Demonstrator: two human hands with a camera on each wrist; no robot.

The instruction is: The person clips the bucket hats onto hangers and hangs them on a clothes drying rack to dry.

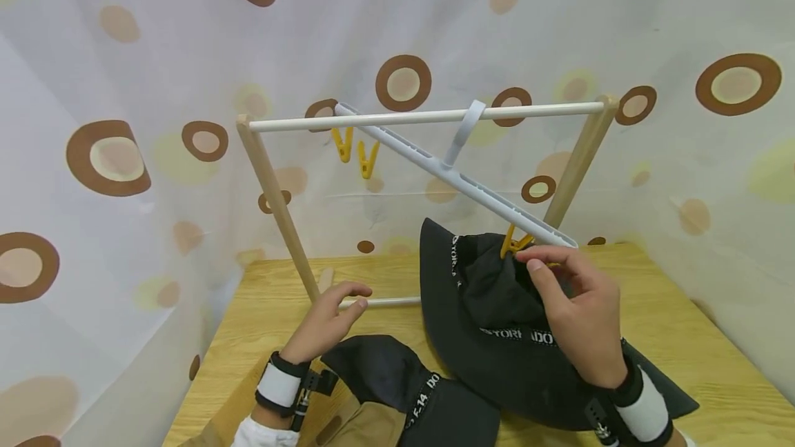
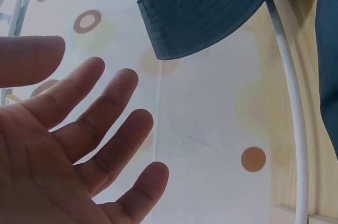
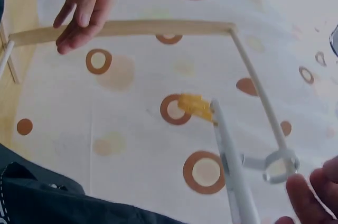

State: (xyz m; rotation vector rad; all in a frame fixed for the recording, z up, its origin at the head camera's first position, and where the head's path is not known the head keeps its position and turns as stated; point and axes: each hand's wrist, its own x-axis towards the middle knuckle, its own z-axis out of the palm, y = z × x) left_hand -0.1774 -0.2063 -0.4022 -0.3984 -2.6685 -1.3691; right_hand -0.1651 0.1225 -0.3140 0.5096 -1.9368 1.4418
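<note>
A black bucket hat [image 1: 497, 371] hangs at a slant below the near right end of a white clip hanger [image 1: 428, 161], where a yellow clip [image 1: 512, 243] meets its fabric. My right hand [image 1: 584, 309] is beside that clip, thumb and forefinger close to it. In the right wrist view, the fingertips [image 3: 303, 195] are apart, with nothing visible between them. My left hand [image 1: 329, 323] hovers left of the hat, its fingers spread and holding nothing, as the left wrist view shows. Two more yellow clips [image 1: 368, 160] dangle from the hanger's far end.
The hanger's hook [image 1: 466, 130] loops over the white top rod [image 1: 385, 119] of a wooden-sided rack [image 1: 279, 212]. Another hat [image 1: 397, 378], black and tan, lies on the wooden table [image 1: 273, 288] at the front. Behind stands a spotted curtain [image 1: 310, 26].
</note>
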